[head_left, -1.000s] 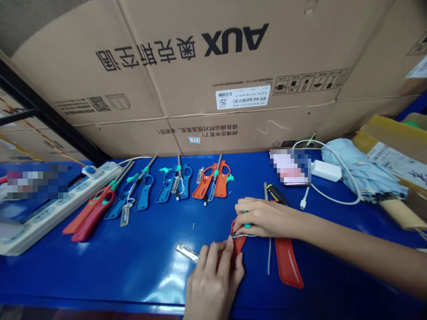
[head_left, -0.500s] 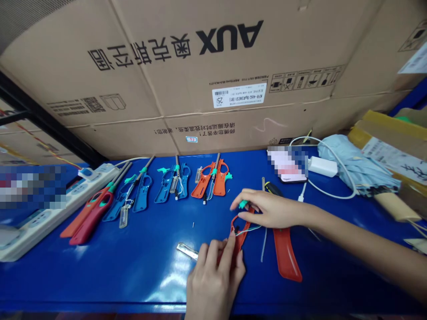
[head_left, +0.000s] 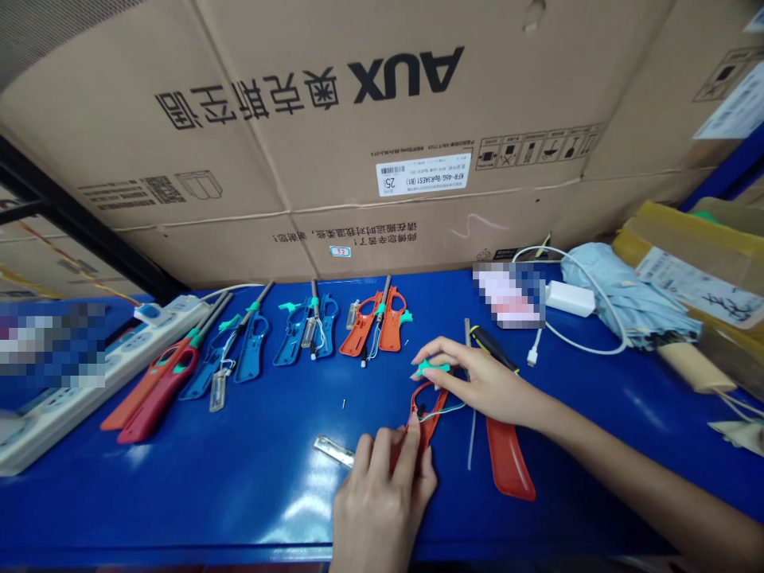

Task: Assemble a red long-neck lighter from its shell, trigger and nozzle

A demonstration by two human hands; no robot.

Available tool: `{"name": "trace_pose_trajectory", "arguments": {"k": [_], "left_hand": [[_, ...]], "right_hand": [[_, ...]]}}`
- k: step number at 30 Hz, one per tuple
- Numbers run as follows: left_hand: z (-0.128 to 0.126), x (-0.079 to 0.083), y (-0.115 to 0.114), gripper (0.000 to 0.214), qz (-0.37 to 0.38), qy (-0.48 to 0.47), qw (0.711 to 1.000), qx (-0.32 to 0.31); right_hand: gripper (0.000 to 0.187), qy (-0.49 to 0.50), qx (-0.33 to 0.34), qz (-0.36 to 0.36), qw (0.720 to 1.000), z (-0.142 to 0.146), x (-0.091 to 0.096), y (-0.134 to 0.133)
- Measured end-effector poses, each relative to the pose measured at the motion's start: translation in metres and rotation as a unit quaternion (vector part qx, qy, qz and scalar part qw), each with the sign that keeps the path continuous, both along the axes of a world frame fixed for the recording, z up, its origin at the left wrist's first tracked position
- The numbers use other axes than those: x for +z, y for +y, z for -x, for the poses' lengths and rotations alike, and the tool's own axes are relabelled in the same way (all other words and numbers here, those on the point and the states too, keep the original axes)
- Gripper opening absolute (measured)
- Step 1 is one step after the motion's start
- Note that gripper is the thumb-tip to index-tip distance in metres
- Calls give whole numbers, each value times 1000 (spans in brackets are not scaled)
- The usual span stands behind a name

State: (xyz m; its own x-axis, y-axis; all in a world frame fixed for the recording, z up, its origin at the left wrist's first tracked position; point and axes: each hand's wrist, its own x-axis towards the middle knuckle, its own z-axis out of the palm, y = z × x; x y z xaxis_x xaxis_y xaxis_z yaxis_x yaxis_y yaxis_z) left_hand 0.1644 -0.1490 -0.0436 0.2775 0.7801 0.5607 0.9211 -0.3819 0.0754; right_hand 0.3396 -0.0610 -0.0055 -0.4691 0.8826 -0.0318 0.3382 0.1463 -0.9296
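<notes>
My left hand (head_left: 382, 497) presses down on the lower end of a red lighter shell half (head_left: 425, 414) lying on the blue table (head_left: 239, 469). My right hand (head_left: 477, 382) pinches a small teal trigger piece (head_left: 430, 368) just above the shell's loop. Thin wires run from the shell under my right fingers. The other red shell half (head_left: 507, 458) lies just right of it, partly under my right wrist. A thin metal tube (head_left: 471, 434) and a small metal strip (head_left: 335, 450) lie close by.
Along the back lie opened orange (head_left: 377, 320) and blue (head_left: 310, 328) lighter shells and whole red lighters (head_left: 156, 386). A power strip (head_left: 89, 374) is at left. A screwdriver (head_left: 493, 348), white charger (head_left: 570, 298), folded umbrella (head_left: 633, 301) and big cardboard box (head_left: 382, 143) surround the spot.
My right hand lifted off the red shell and drew back slightly, now pinching the teal piece above it. My left hand stayed on the shell's lower end.
</notes>
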Motion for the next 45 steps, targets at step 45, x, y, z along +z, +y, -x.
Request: {"name": "trace_pose_trajectory", "arguments": {"k": [45], "left_hand": [[2, 6, 0, 44, 59, 67, 996, -8]], "right_hand": [[18, -182, 75, -29, 980, -7, 12, 19]]}}
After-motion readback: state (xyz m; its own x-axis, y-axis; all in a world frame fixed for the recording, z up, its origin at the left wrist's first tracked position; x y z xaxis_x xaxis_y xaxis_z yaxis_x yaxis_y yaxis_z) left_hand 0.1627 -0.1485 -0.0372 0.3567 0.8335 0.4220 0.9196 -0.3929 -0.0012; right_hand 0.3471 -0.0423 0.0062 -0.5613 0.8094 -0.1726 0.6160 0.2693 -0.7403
